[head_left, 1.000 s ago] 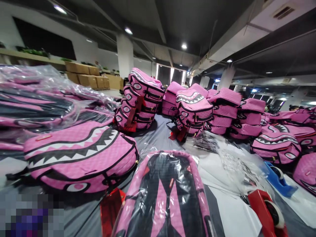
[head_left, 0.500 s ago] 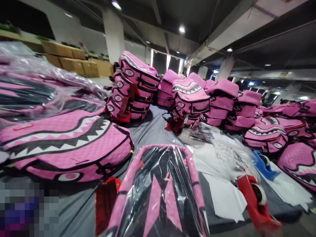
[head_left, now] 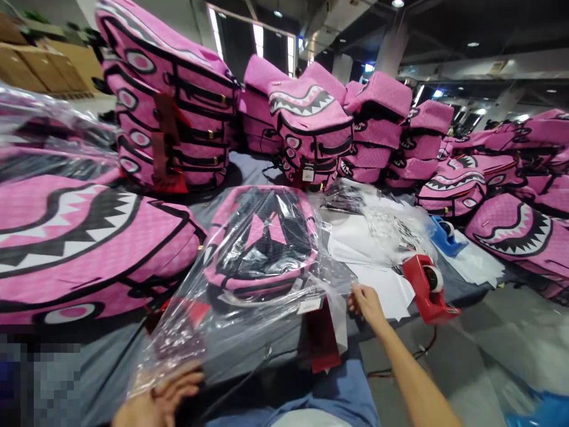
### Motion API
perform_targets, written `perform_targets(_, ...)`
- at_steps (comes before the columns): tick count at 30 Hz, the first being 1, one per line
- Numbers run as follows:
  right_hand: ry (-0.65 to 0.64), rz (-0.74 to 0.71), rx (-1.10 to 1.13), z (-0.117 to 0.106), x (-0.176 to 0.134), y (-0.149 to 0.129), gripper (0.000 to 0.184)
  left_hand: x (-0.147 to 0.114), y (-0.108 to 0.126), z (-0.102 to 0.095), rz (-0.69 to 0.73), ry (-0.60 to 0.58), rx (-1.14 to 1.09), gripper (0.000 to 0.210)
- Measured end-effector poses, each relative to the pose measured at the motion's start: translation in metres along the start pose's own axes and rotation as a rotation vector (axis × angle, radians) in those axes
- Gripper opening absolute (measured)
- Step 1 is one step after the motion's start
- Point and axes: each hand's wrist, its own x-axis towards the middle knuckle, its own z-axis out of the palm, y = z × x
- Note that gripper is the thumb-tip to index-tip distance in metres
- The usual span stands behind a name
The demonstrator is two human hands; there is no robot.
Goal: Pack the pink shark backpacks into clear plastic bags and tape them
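A pink and black backpack [head_left: 267, 237] lies inside a clear plastic bag [head_left: 249, 332] on the grey-covered table, the bag's loose mouth spread toward me. My right hand [head_left: 368, 303] pinches the bag's right edge between thumb and fingers. At the lower left, my left hand [head_left: 175, 388] has its fingers curled at the bag's other edge, partly seen through the film. A dark red tag [head_left: 322, 338] and a white label [head_left: 310, 305] hang at the backpack's near right end. To the left lies another pink backpack [head_left: 89, 237] with a shark-mouth print.
A red tape dispenser [head_left: 429, 290] and a blue tape dispenser [head_left: 447, 236] stand on the right beside white paper sheets [head_left: 384, 284]. Stacked pink backpacks [head_left: 178, 112] rise at the back. Cardboard boxes [head_left: 44, 68] are far left.
My view has tilted down and turned right. Both hands have come into sight on the bag's edges, and the bagged backpack now appears farther from me.
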Motion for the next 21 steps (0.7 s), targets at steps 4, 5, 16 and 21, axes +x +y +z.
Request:
perform_targets(4, -0.154, -0.117, 0.154, 0.025, -0.041, 0.007, 0.046, -0.035, -0.011, 0.062, -0.013, -0.335, 0.095, 0.062)
perform_targets(5, -0.161, -0.148, 0.196, 0.033, -0.042, 0.003, 0.048, -0.039, -0.007, 0.082, 0.069, -0.412, 0.162, 0.059)
perform_targets(16, -0.271, 0.038, 0.264, 0.040, -0.037, -0.006, 0.044, -0.039, 0.008, 0.177, -0.168, -0.733, 0.006, 0.053)
perform_targets(21, -0.444, 0.040, 0.362, 0.024, -0.061, -0.008, 0.032, -0.048, 0.023, 0.162, -0.230, -0.730, -0.011, 0.046)
